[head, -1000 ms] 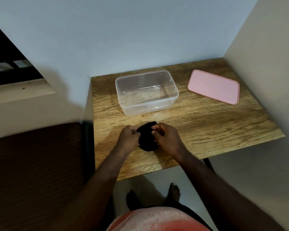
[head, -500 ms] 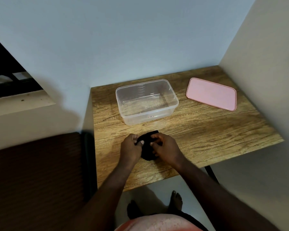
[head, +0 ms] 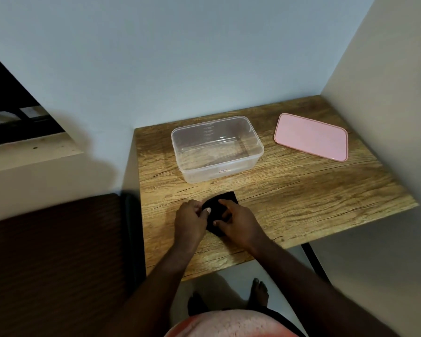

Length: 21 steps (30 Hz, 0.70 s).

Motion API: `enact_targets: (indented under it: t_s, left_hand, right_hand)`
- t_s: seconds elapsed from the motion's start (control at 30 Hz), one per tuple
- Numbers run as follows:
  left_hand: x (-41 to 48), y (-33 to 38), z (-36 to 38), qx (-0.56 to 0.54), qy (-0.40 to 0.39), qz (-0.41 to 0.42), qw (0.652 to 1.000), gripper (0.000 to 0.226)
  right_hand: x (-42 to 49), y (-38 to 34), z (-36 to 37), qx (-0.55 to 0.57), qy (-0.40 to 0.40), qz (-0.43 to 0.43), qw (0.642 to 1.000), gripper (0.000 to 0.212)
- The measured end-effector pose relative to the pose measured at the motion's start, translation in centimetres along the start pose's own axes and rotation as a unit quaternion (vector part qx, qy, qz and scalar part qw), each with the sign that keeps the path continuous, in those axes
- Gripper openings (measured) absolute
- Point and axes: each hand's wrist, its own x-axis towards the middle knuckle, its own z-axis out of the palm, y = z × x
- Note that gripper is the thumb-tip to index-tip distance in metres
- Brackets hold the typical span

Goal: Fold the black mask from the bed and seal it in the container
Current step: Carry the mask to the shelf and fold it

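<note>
Black mask point(head: 220, 210): pinned on table point(head: 301, 200) by left hand point(head: 190, 221) and right hand point(head: 238, 221), fingers pinching cloth, likely creasing the fold; container point(head: 216, 148) open beyond.

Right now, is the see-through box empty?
Empty. The clear container shows only the wooden table through it; the black mask is outside.

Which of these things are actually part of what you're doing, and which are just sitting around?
Part of the job:
black mask, held by left hand and right hand
clear container, empty
pink lid, lying apart on the table

Just there:
brown bed
window ledge
</note>
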Motion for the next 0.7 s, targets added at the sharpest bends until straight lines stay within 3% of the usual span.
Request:
enact_targets:
  t_s: [0.17, 0.27, 0.43, 0.7]
  left_hand:
    - [0.8, 0.4, -0.5, -0.039, -0.03, -0.042, 0.998, 0.014]
    - [1.2, 0.3, -0.8, -0.098, -0.047, -0.078, 0.991, 0.01]
    - [0.8, -0.3, -1.0, -0.192, -0.042, -0.1, 0.975, 0.013]
    - [0.2, 0.1, -0.2, -0.229, -0.081, -0.112, 0.964, 0.011]
  right_hand:
    - [-0.4, -0.9, 1.3, -0.091, -0.04, -0.029, 0.995, 0.088]
    - [-0.6, -1.0, 1.3, -0.081, 0.002, -0.039, 0.996, 0.067]
    - [-0.8, -0.1, -1.2, 0.166, 0.019, 0.028, 0.985, 0.029]
    - [-0.9, 0.4, -3.1, 0.429, 0.067, 0.156, 0.887, 0.007]
